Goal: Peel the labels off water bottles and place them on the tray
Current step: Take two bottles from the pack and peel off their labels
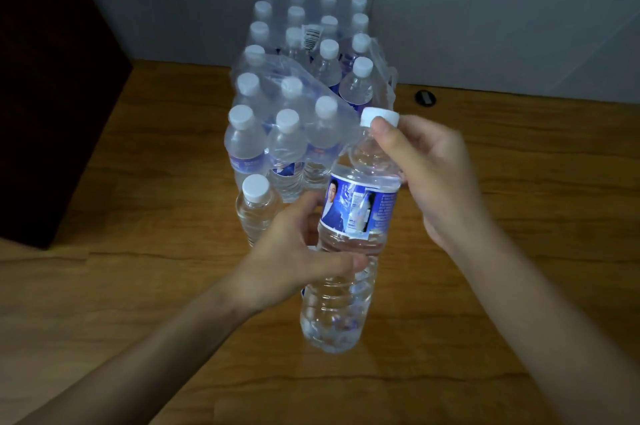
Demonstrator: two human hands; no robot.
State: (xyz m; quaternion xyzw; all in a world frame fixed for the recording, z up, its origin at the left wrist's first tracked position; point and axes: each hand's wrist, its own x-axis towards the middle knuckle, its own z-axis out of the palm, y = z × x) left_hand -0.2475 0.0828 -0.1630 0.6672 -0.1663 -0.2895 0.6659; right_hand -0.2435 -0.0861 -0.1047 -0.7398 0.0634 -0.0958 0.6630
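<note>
I hold a clear water bottle (341,286) with a white cap in the air above the wooden table (519,216), tilted slightly. Its blue label (356,206) wraps the upper body. My left hand (298,258) grips the bottle's middle just below the label. My right hand (429,175) holds the neck and shoulder, fingers by the cap. Just behind, a bottle without a label (256,210) stands on the table. Behind that sits a shrink-wrapped pack of bottles (298,85), its plastic torn open at the near right. No tray is in view.
A dark cabinet side (52,95) rises at the left. A grey wall (485,9) runs behind the table. A small black round object (425,98) lies on the table near the wall.
</note>
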